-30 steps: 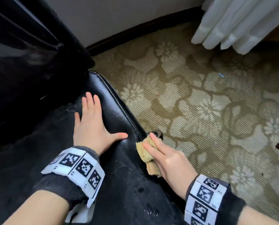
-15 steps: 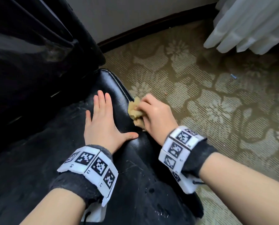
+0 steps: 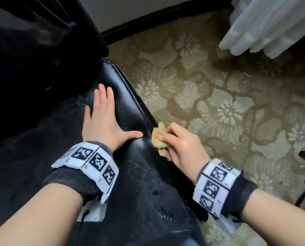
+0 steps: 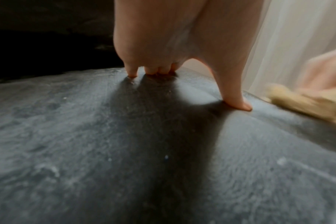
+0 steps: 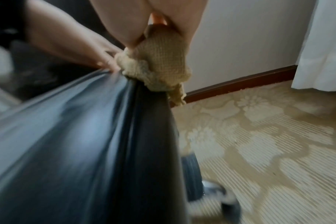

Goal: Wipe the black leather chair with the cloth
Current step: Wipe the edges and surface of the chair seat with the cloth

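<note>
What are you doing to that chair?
A person is cleaning the black leather chair. The right hand grips a bunched yellow cloth and presses it against the seat's right edge, by the seam. The left hand lies flat on the seat beside it, fingers spread. The seat nearer the camera looks dusty and scuffed, so plenty is left to wipe.

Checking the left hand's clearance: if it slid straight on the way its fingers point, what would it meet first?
Flat on the chair seat, the left hand points toward the dark chair back. Probably only bare leather lies between, then the back; depth is unclear.
</note>
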